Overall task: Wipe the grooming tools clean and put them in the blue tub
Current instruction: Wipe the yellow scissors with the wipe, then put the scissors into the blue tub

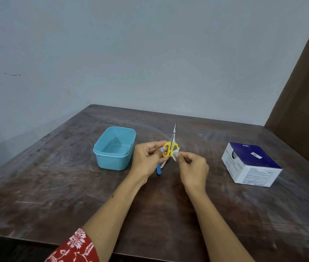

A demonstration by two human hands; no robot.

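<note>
Small scissors [171, 146] with yellow handles and thin steel blades pointing away from me are held above the table's middle. My left hand [146, 159] grips the left handle loop. My right hand [193, 167] pinches a small white wipe [175, 155] against the right handle loop. Under my hands a tool with a blue handle [158, 170] and a metal blade lies on the table, mostly hidden. The blue tub [115, 148] stands open to the left of my hands, with nothing visible inside.
A white and dark blue cardboard box [250, 165] sits on the right of the dark wooden table [74, 186]. A grey wall lies behind, and a brown panel rises at the far right.
</note>
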